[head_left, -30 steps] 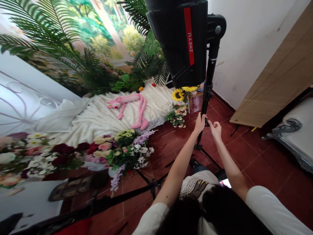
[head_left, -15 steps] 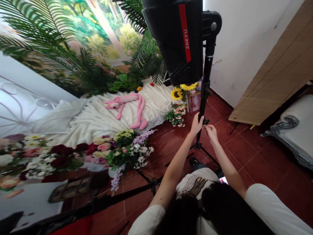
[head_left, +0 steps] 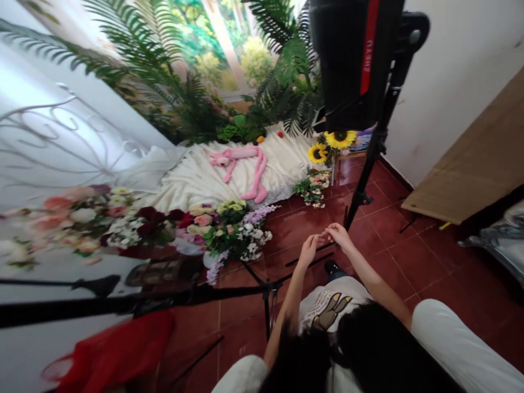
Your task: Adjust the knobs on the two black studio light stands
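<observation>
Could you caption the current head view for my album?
Two bare hands meet near a light stand, beside a pink plush toy.

So both arms are stretched out in front, forearms angling in toward each other — kind of a narrow V. The left hand (head_left: pixel 310 248) and right hand (head_left: pixel 339 234) come together at the fingertips, thumbs and fingers pinched in close, touching or nearly so, too small to tell. Right one sits a bit farther out than the left. Both wrists look pretty straight, forearms bare, with pale sleeves around the upper arms — elbows bent just a little.
</observation>
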A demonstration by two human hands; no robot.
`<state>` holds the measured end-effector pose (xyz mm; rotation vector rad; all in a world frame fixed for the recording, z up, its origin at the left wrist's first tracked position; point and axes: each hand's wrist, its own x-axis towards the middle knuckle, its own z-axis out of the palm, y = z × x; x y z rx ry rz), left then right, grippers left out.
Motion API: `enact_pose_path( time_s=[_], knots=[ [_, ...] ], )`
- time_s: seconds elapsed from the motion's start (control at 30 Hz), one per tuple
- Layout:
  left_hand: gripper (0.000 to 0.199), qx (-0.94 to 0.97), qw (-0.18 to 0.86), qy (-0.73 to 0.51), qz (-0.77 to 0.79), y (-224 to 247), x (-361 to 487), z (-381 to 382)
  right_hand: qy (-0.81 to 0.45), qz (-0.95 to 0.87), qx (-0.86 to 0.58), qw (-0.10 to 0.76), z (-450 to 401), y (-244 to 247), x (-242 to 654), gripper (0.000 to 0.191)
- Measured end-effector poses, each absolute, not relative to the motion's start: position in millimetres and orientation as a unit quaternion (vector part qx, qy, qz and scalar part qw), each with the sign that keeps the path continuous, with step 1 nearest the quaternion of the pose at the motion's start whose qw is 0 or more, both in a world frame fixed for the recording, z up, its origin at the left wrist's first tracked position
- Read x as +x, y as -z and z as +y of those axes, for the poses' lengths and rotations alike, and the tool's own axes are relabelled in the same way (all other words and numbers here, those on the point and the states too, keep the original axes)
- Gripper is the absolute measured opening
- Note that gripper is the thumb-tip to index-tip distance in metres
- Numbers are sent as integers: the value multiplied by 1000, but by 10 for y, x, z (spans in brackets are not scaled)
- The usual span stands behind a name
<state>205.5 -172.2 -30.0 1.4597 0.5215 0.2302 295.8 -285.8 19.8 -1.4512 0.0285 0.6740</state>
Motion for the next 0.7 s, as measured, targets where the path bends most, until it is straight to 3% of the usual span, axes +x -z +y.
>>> enact_pose_path(
  time_s=[0.27,0.5,0.7],
  knots=[
    [53,546,632,-302,460,566,884,-784,-425,-91,-645,628,-1977,-190,2538,22],
    [51,471,468,-514,543,264,28,-448,-532,-252,-605,536,-1332,-220,1815,19],
    [45,450,396,-590,540,-83,-256,-310,-585,-342,-570,465,-1076,-313,1410,18]
  ],
)
